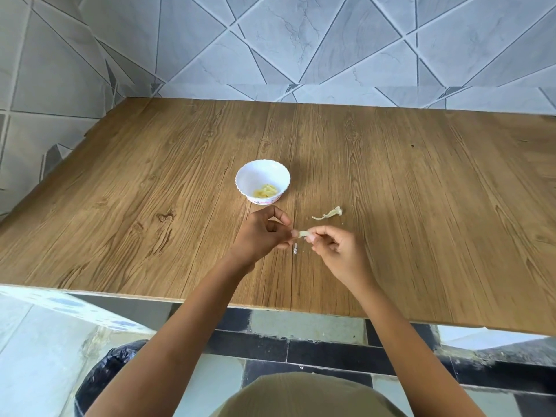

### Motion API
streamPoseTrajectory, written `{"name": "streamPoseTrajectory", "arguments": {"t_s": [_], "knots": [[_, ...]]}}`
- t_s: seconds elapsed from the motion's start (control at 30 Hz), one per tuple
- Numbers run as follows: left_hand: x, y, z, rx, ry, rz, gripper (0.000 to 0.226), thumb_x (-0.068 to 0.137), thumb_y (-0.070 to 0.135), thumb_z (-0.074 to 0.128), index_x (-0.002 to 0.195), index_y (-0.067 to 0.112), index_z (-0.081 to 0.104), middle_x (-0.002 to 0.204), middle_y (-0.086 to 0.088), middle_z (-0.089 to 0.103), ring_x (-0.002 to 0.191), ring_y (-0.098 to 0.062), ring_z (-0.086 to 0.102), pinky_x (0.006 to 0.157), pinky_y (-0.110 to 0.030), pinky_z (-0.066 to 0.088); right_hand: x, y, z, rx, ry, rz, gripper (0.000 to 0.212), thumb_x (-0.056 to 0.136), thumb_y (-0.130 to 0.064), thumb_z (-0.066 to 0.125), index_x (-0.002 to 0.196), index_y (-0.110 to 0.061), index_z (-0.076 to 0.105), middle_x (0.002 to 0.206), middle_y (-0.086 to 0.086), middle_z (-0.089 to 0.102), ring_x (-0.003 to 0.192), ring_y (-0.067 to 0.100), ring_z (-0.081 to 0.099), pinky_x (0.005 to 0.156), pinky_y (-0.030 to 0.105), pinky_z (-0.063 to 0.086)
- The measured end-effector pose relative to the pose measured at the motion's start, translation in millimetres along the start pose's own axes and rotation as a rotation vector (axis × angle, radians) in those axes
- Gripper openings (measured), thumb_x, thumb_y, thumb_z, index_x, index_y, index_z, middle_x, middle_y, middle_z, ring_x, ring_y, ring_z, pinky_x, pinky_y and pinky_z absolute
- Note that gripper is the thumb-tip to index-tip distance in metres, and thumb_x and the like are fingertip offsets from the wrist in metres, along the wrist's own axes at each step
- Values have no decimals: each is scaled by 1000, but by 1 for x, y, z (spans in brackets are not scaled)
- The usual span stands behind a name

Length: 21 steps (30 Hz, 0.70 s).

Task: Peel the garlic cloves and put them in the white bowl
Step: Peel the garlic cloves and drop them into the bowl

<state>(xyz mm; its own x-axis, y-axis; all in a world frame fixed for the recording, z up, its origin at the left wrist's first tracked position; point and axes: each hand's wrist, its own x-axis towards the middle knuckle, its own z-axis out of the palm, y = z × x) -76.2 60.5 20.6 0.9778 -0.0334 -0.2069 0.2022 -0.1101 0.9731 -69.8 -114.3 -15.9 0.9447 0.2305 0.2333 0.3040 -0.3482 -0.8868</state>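
A view from above of a brown wood-grain counter [150,176] set against a wall of grey marbled tiles cut in triangles [301,40].

At the lower left, below the counter's near edge, is one round bin lined with a black plastic bag [99,377].

Near the middle of the counter stands one small white bowl with a scalloped rim and a pink pattern round its base [262,180]. It is upright. In its bottom lies a small heap of pale yellow peeled cloves [265,191]; they overlap, so their number cannot be told.

Just in front of the bowl, two bare forearms reach in from the bottom edge. The left hand [260,233] hovers above the counter, its grip narrow, thumb and forefinger pinching one end of a single small pale garlic clove [303,234]. This clove is held in the air between the two hands, near the bowl but outside it.

Directly under the clove, one tiny whitish fleck of skin [295,249] lies on the counter.

The right hand [340,251] pinches the clove's other end, its grip also narrow, the other fingers curled.

Beyond the right hand, one long curled strip of pale garlic skin [328,213] lies flat on the counter, to the right of the bowl and apart from it.
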Motion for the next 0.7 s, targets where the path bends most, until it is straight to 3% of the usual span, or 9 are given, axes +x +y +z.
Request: {"name": "streamPoseTrajectory", "arguments": {"t_s": [0.1,0.2,0.3,0.4,0.47,0.53,0.6,0.67,0.7], "knots": [[0,-1,-2,-22,-36,-22,19,81,0,69,89,7,53,66,-8,68,61,-12,66,59,-20,54,1,4,-2,-158,21,-163,11,80,-9,65,88,-8,73,70,-7,66,60,3,56,55,11,44],[0,-1,-3,-21,-67,-39,20,81,0,69,90,7,52,64,-4,69,61,-11,66,61,-20,55,4,8,-1,-200,13,-199,9,75,-4,65,80,-8,71,67,-10,61,56,-2,53,53,8,40],[0,-2,-6,-12,-69,-30,21,81,-2,69,88,9,52,67,-7,68,62,-11,65,63,-21,55,5,10,-2,-161,3,-131,11,76,4,68,81,-5,71,68,-14,61,59,-5,55,57,7,40],[0,-3,-10,-20,-34,-17,23,78,-4,70,85,9,52,74,-12,67,65,-12,65,63,-22,54,5,14,-6,-112,22,2,5,80,-2,67,78,-6,71,65,-11,63,57,-2,54,57,13,43],[0,-4,-11,-21,-5,-9,25,77,-8,71,83,8,53,78,-14,67,68,-14,65,62,-22,54,5,16,-7,-151,16,8,17,83,-12,67,67,-9,66,57,-5,60,50,4,48,51,22,40],[0,-5,-10,-15,22,1,27,75,-10,71,83,8,53,79,-13,68,71,-16,66,64,-23,54,5,12,-3,-198,4,-8,31,83,-20,70,56,-22,54,51,-10,51,46,5,41,48,22,33],[1,-6,-7,-13,43,16,27,75,-10,71,82,9,53,79,-13,69,74,-17,66,68,-27,55,4,6,0,-166,-4,11,26,81,-22,72,61,-27,56,55,-13,52,50,3,44,50,18,35],[0,-7,-6,-18,52,27,27,75,-10,72,82,9,53,79,-12,69,75,-17,66,70,-27,55,2,1,3,-60,-31,59,4,83,-18,71,81,-20,68,71,-14,63,62,0,54,59,14,43],[-1,-6,-7,-20,49,31,27,75,-10,72,82,9,53,79,-11,69,75,-17,66,71,-26,56,2,-1,4,-12,-43,90,6,84,-16,70,89,-18,70,77,-13,65,68,0,57,63,16,48]]}}
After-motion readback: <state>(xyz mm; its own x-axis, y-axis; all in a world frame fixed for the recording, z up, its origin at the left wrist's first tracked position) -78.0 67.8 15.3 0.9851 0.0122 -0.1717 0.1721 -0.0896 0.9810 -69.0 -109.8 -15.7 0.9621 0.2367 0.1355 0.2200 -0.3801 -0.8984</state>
